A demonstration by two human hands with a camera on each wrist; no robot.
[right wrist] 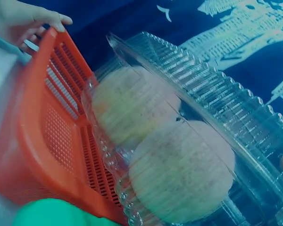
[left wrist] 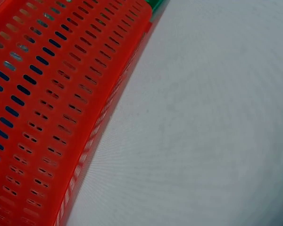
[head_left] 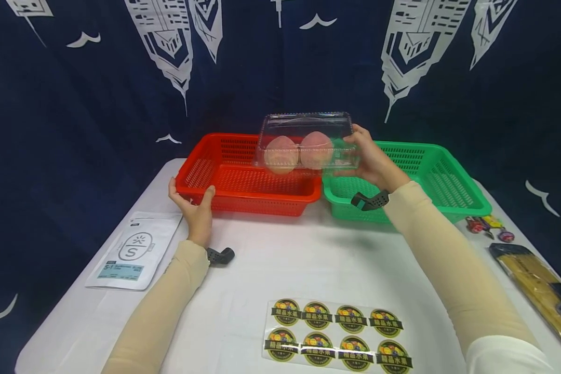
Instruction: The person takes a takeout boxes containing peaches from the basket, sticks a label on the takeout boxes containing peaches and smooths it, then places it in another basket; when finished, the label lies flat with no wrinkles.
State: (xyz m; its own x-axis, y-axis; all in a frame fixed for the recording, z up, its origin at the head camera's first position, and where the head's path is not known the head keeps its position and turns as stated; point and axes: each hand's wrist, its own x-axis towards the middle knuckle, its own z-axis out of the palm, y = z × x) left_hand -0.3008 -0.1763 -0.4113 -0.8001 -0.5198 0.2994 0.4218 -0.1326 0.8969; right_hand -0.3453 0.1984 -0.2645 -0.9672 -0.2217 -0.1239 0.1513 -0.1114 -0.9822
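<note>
A: Clear box [head_left: 307,141], where is it being held?

B: It is being held up in the air by the right hand [head_left: 373,162], just over the spot where the red basket [head_left: 243,179] and the green basket [head_left: 430,174] are sitting side by side on the desk [head_left: 280,259]. Nothing is being touched by its bottom.

A: What is being kept inside it?

B: Two round peaches [head_left: 299,150] are being carried in it, side by side, and the lid looks shut.

A: How are the fingers being used?

B: The right fingers are being curled round the box's right end, thumb on top. The left hand [head_left: 194,205] is being rested on the near left corner of the red basket, with its fingers bent over the rim.

A: How is the box likely to be handled?

B: It is probably thin, bendy and a bit slippery, so it is best being gripped by the stiff rim at the end, not squeezed in the middle. The fruit is soft and is likely being made to roll if the box is tipped.
</note>
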